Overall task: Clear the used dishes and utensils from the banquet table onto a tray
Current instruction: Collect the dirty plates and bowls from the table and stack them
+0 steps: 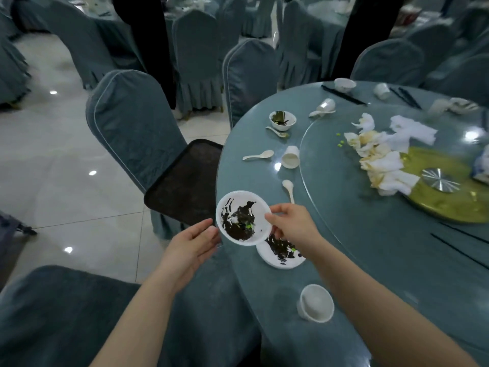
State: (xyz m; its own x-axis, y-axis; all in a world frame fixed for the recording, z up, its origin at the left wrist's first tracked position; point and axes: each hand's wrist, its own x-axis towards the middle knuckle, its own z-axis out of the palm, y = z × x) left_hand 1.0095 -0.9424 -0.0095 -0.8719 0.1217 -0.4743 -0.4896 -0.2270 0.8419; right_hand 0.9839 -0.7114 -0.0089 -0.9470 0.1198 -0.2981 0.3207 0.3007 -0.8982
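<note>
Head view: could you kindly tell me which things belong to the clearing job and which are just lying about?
Job: smeared white plate in right hand; second smeared plate; dark tray; white spoons.
Lying about: crumpled white napkins; grey-blue covered chairs.

Second plate [280,254] partly hidden under the held plate [243,218] and the right hand [292,221]. Tray [182,184] partly covered by the table edge [219,160]. Blue-white item [482,165] cut off at right edge. Far dishes [455,105] blurred, impossible to identify. Left fingertips [211,235] hidden behind the held plate's rim.
</note>
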